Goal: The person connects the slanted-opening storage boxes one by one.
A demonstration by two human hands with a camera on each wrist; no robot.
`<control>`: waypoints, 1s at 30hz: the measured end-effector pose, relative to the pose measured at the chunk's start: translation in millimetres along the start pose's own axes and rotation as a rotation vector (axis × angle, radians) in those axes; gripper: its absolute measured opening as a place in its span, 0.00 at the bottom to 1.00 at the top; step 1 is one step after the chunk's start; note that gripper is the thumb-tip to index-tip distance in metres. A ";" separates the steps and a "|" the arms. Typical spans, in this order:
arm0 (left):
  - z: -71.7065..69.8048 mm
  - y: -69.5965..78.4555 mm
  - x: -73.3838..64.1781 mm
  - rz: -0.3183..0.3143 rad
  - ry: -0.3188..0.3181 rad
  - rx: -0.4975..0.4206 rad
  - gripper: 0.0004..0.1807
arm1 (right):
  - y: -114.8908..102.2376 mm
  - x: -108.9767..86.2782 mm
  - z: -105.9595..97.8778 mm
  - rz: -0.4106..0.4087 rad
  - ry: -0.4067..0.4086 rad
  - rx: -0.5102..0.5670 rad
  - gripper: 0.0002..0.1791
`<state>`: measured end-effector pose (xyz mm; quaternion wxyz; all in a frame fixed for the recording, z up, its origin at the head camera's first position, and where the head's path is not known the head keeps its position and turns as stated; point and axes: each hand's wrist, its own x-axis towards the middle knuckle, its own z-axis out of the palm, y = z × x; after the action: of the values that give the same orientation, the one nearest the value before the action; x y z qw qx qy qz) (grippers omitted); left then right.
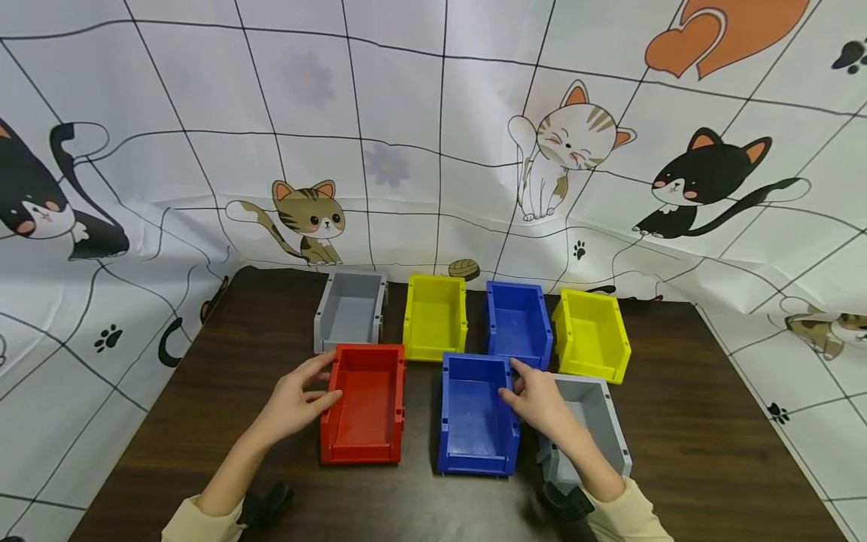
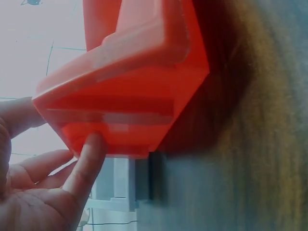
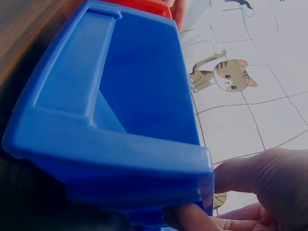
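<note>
In the head view, my left hand (image 1: 298, 403) is at the left wall of a red plastic storage bin (image 1: 366, 406). The left wrist view shows the thumb at the rim and a fingertip against the outer wall, pinching that side. My right hand (image 1: 542, 403) grips the right rim of a blue storage bin (image 1: 477, 414) standing to the right of the red one. Seen from the right wrist, that rim (image 3: 144, 151) lies between thumb and fingers. Both bins are upright, with a gap between them.
Behind stand a grey bin (image 1: 350, 309), a yellow bin (image 1: 436, 316), another blue bin (image 1: 518, 320) and a second yellow bin (image 1: 591, 335). Another grey bin (image 1: 596, 414) sits under the right forearm. A cat-print sheet (image 1: 406, 173) hangs behind the dark wooden table (image 1: 704, 452).
</note>
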<state>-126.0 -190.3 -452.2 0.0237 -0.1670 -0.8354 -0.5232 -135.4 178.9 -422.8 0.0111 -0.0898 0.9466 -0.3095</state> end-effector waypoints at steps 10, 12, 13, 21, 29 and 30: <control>1.8 -6.9 -0.8 0.005 -0.040 -0.048 0.33 | 0.4 1.8 2.4 0.000 -0.031 0.075 0.27; 1.5 -7.0 -0.8 0.002 -0.042 -0.060 0.33 | 0.8 2.7 2.9 -0.010 -0.030 0.086 0.27; 1.6 -7.5 -0.7 -0.005 -0.043 -0.063 0.33 | 0.9 3.4 3.2 -0.015 -0.031 0.091 0.27; 0.2 -5.6 -1.0 -0.012 -0.040 -0.081 0.32 | -7.2 8.4 0.6 -0.030 -0.011 0.156 0.27; -0.9 -2.6 -1.7 0.014 -0.041 -0.090 0.32 | -22.7 14.2 -5.3 -0.064 0.017 0.201 0.26; -0.9 -2.5 -1.4 0.014 -0.041 -0.086 0.32 | -23.8 14.8 -5.2 -0.061 0.018 0.206 0.26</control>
<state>-125.5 -192.4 -454.3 0.0029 -0.1846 -0.8112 -0.5549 -146.5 160.4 -404.0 0.0023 -0.1143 0.9066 -0.4062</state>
